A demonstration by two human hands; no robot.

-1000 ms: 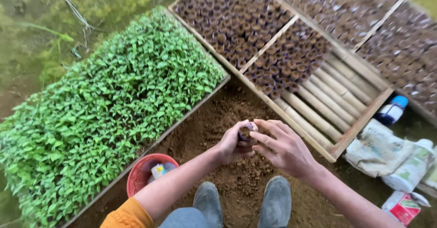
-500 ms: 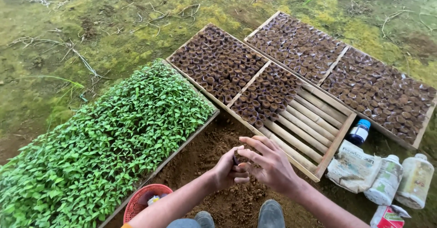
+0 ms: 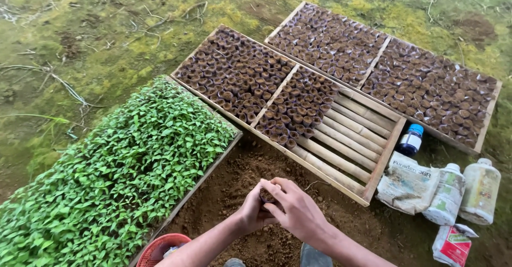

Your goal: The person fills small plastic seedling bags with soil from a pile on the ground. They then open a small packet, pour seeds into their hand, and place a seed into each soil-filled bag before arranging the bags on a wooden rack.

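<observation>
My left hand [image 3: 250, 211] is closed around a small soil-filled seedling pot [image 3: 266, 196], held above a pile of loose brown soil [image 3: 234, 179]. My right hand [image 3: 296, 208] lies over the pot from the right, its fingers pressing on the top, so most of the pot is hidden. Just beyond my hands stands a wooden tray [image 3: 368, 189] with a bamboo-slat floor, partly packed with rows of filled pots [image 3: 250, 83]. A second wooden tray [image 3: 488, 118] full of pots lies behind it.
A long tray of dense green seedlings [image 3: 117, 176] runs along the left. A red basket [image 3: 154, 248] sits at the bottom edge. On the right stand a blue-capped dark bottle [image 3: 409, 140], a crumpled bag [image 3: 408, 184], two white bottles [image 3: 480, 189] and a red-and-white packet [image 3: 452, 244]. Mossy ground surrounds all.
The view has tilted up and away, so my hands sit lower in the frame and my shoes have nearly left it. My right hand has closed more over the pot.
</observation>
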